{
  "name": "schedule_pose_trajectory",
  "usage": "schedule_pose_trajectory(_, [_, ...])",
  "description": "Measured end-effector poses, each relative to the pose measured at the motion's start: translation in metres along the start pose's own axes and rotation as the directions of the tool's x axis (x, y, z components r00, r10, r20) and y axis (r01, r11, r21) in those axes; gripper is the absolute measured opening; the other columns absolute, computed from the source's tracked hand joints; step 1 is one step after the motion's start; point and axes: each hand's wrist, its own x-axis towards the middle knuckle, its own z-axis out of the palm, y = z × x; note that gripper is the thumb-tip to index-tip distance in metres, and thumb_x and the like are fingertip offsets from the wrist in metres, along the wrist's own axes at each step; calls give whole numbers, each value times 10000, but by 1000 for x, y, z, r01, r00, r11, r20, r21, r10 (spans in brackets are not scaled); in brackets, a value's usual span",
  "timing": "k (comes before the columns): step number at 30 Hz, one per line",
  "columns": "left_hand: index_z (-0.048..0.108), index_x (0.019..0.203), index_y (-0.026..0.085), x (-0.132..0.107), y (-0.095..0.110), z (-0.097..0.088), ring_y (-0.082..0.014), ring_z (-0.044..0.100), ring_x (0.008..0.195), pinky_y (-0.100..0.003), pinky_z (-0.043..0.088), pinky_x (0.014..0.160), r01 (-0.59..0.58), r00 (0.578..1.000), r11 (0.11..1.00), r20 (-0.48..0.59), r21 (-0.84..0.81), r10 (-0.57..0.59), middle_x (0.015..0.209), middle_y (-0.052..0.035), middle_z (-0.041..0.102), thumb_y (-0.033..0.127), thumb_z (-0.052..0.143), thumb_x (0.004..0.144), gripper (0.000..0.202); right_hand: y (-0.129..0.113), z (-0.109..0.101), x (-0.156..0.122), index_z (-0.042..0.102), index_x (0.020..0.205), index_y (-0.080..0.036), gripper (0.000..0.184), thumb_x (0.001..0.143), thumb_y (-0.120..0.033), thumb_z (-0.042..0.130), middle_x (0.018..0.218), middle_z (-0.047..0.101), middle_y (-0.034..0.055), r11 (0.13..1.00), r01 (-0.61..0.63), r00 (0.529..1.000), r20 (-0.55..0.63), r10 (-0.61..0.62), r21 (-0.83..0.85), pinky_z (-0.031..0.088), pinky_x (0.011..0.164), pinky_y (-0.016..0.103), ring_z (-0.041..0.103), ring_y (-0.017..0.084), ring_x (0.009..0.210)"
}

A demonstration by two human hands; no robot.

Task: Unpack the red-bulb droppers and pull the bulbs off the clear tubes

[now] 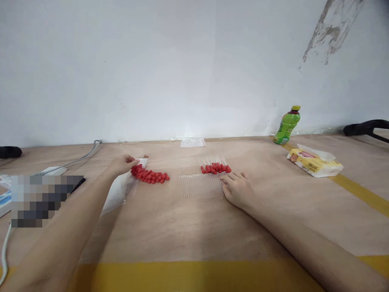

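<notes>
A loose heap of small red caps (150,175) lies on the wooden table (194,227), left of centre. My left hand (123,164) reaches its left end with fingers pinched together at the caps; what is in the pinch I cannot make out. A row of clear thin tubes (200,185) lies side by side in the middle. Behind it is a second row of tubes fitted with red caps (215,167). Resting flat on the right end of the clear row, my right hand (237,188) has its fingers stretched out.
A clear plastic bag (118,192) lies under my left forearm. Another small clear bag (192,142) sits by the wall. A green bottle (287,125) and a tissue pack (314,162) stand at the right. Cables (75,161) and a blurred item are at left.
</notes>
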Motion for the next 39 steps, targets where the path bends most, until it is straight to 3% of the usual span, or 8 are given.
schedule_pose_trajectory(6, [622, 794, 162, -1, 1, -7, -231, 582, 773, -275, 396, 590, 26, 993, 996, -117, 86, -16, 796, -68, 643, 485, 466, 701, 370, -4, -3, -1, 639, 833, -200, 183, 812, -277, 475, 806, 644, 33, 1000, -8, 995, 103, 8, 2, 247, 714, 321, 538, 178, 797])
schedule_pose_trajectory(10, [615, 812, 180, -14, 28, 2, -216, 575, 772, -287, 414, 663, -111, 968, 986, -210, 126, 136, 831, -52, 643, 428, 484, 715, 297, -5, -8, -1, 629, 889, -203, 275, 780, -426, 511, 891, 627, 52, 998, -21, 993, 120, 14, 59, 258, 745, 331, 541, 188, 814])
schedule_pose_trajectory(14, [610, 767, 174, -41, 75, 32, -196, 558, 780, -283, 419, 724, -423, 897, 904, -112, 58, 427, 826, -49, 627, 381, 490, 731, 243, 5, -14, 1, 636, 836, -209, 263, 787, -425, 493, 866, 634, 40, 978, -146, 985, 114, 130, 150, 276, 739, 322, 561, 175, 791])
schedule_pose_trajectory(18, [597, 713, 184, -73, 128, 71, -176, 546, 734, -284, 426, 698, -547, 836, 836, 33, -40, 548, 783, -31, 587, 362, 539, 722, 187, 26, -14, 3, 638, 719, -204, 237, 792, -348, 464, 662, 628, 5, 913, -339, 936, 178, 304, 227, 304, 646, 279, 558, 145, 645])
schedule_pose_trajectory(21, [576, 689, 175, -85, 161, 96, -196, 538, 771, -304, 425, 704, -645, 750, 750, 63, -149, 658, 771, -44, 571, 402, 598, 698, 228, 42, -10, 2, 650, 758, -205, 245, 775, -361, 462, 583, 603, -7, 850, -456, 884, 244, 399, 261, 309, 548, 244, 526, 128, 533])
schedule_pose_trajectory(29, [594, 837, 182, -77, 189, 124, -210, 540, 799, -326, 424, 716, -721, 656, 662, 104, -204, 747, 791, -47, 581, 312, 636, 705, 190, 46, -7, 1, 654, 754, -201, 231, 759, -349, 476, 556, 581, -14, 817, -500, 862, 250, 440, 286, 319, 503, 221, 506, 115, 498])
schedule_pose_trajectory(33, [592, 812, 171, -79, 189, 126, -183, 555, 779, -309, 436, 722, -710, 671, 665, 65, -233, 739, 796, -48, 593, 202, 550, 763, 72, 44, -10, 2, 654, 750, -198, 221, 759, -338, 483, 551, 575, -16, 822, -484, 873, 235, 428, 301, 326, 512, 224, 500, 114, 495])
schedule_pose_trajectory(39, [552, 929, 148, -97, 171, 115, -161, 592, 806, -275, 478, 687, -577, 810, 750, -107, -325, 577, 913, -85, 615, 188, 411, 833, 175, 40, -8, 0, 647, 741, -180, 221, 786, -316, 479, 550, 572, -7, 856, -381, 924, 112, 366, 349, 366, 567, 250, 517, 119, 510])
